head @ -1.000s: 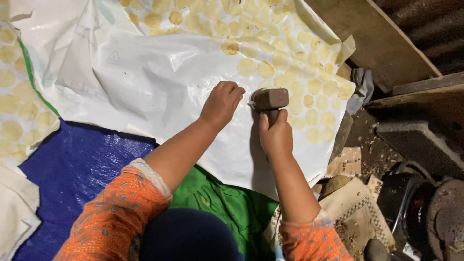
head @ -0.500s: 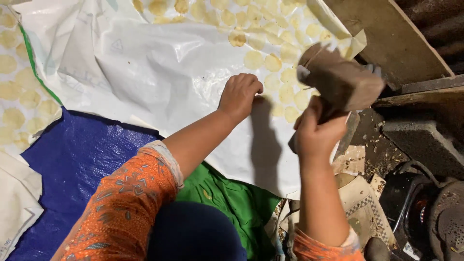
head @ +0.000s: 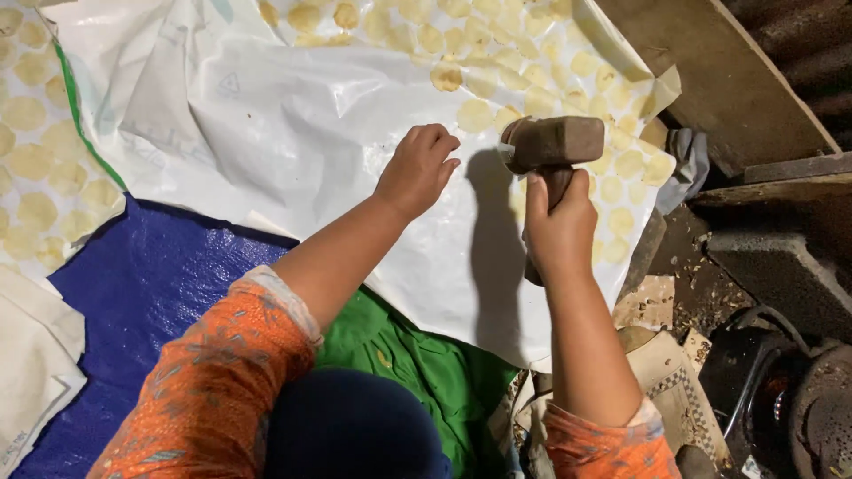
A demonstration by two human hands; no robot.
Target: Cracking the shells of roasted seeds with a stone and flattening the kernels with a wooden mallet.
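My right hand [head: 559,226] grips the handle of a brown wooden mallet [head: 555,144], whose blocky head sits low over the white plastic sheet [head: 293,124]. My left hand [head: 417,168] rests just left of the mallet head, fingers curled down against the sheet. Whatever lies under those fingers is hidden. Several flattened pale yellow discs [head: 475,115] are spread over the sheet beyond both hands, toward the top and right. Both arms wear orange patterned sleeves.
A blue tarp [head: 133,293] lies at lower left, with more yellow discs on white sheeting [head: 35,168] at far left. Green cloth [head: 426,364] covers my lap. A wooden plank [head: 710,80] and dark metal parts [head: 781,266] crowd the right side.
The mallet was down on the sheet, then raised high to the right, and has now come back down near my left hand. My left hand stayed pressed on the sheet.
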